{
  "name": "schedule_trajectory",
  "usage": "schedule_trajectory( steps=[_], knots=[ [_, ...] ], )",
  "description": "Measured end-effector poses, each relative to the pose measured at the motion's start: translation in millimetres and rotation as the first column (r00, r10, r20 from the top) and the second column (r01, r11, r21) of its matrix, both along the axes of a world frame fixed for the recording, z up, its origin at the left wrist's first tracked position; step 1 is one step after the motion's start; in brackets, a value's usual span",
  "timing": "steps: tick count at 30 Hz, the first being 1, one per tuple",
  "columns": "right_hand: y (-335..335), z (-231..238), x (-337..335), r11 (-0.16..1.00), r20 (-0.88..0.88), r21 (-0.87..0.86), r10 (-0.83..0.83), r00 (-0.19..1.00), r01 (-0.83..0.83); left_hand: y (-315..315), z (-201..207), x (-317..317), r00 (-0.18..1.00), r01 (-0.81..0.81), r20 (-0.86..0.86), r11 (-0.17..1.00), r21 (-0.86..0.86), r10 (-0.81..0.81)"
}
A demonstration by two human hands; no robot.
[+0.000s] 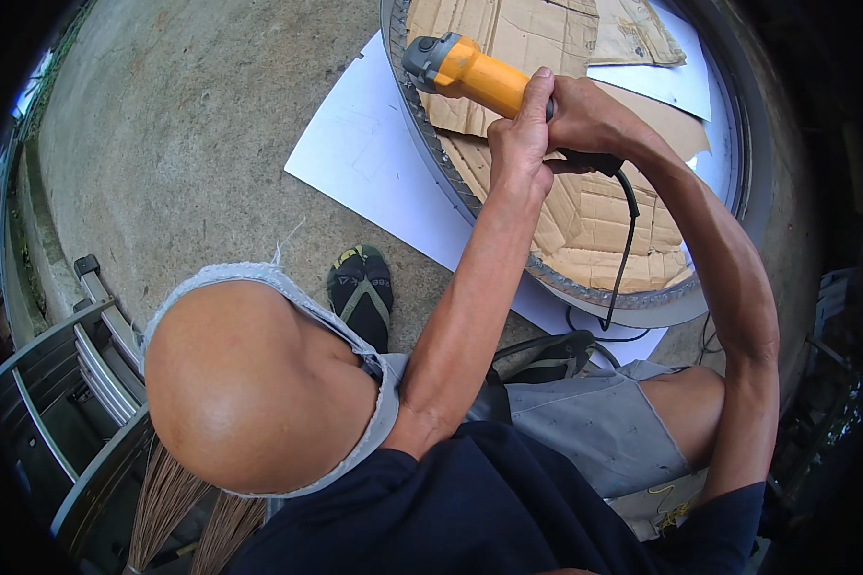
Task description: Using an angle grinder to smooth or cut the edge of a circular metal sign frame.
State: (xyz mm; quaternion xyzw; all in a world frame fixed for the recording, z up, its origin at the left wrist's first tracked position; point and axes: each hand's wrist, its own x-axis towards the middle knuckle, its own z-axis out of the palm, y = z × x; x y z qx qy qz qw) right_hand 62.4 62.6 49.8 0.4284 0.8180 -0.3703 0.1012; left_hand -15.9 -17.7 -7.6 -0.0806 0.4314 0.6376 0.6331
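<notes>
A yellow angle grinder [489, 80] with a grey head points to the far left above a round metal rim. My left hand [522, 144] is closed around the rear part of its body, the thumb lying along the top. Just right of it, my right hand [593, 117] also grips the tool's back end, and the two hands touch. From there a black power cord [631, 216] hangs over the rim's near side. Inside the metal rim [633, 305] lie pieces of brown cardboard [585, 216]. The underside of the grinder head is hidden.
White sheets [355, 158] lie under the rim on the concrete floor [211, 115]. An aluminium ladder [101, 369] and stick brooms [168, 494] are at the lower left. My sandalled foot [362, 292] stands near the white sheet.
</notes>
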Motion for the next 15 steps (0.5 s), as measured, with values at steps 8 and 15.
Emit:
schedule_trajectory(
  steps=[8, 15],
  knots=[
    [4, 11, 6, 1.0, 0.011, 0.016, -0.026, 1.0, 0.026, 5, 4, 0, 0.998, 0.06, -0.041, 0.995, 0.081, -0.057],
    [4, -6, 4, 0.994, -0.02, 0.105, 0.041, 0.999, -0.039, -3, 9, 0, 0.999, 0.004, -0.032, 0.998, 0.069, -0.002]
  ],
)
